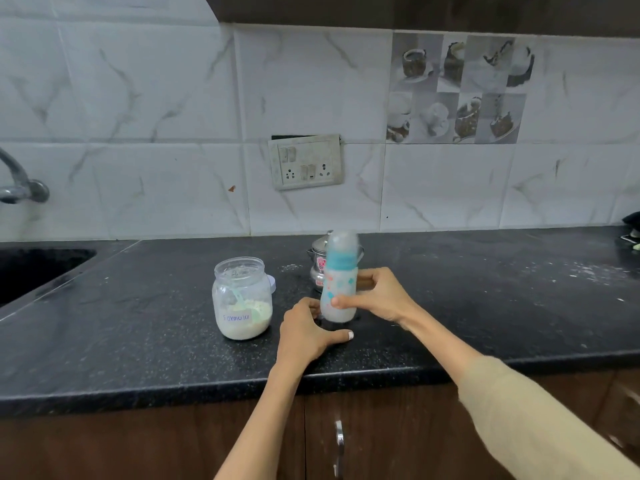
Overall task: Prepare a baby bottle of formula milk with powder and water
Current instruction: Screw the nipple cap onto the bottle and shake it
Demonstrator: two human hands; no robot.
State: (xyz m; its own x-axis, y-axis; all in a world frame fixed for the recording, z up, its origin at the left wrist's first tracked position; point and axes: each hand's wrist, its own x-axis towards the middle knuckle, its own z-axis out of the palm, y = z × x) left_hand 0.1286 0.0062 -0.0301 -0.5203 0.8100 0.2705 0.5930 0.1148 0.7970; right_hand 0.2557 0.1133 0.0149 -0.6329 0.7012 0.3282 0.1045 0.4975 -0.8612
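Note:
A baby bottle (340,277) with a teal collar, a clear cap and milky liquid inside stands upright on the black counter (485,299); it looks motion-blurred. My right hand (375,294) grips its body from the right, thumb in front and fingers behind. My left hand (308,332) sits just left of the bottle's base, fingers curled toward it and thumb stretched along the counter; whether it touches the bottle is unclear. An open clear jar (242,299) labelled "Formula" holds white powder and a pale green scoop, left of the bottle.
A small steel lidded pot (318,261) stands behind the bottle. The jar's lid (272,284) lies behind the jar. A sink (31,271) and tap (20,185) are at far left. White powder dusts the counter at right. A wall socket (306,161) is above.

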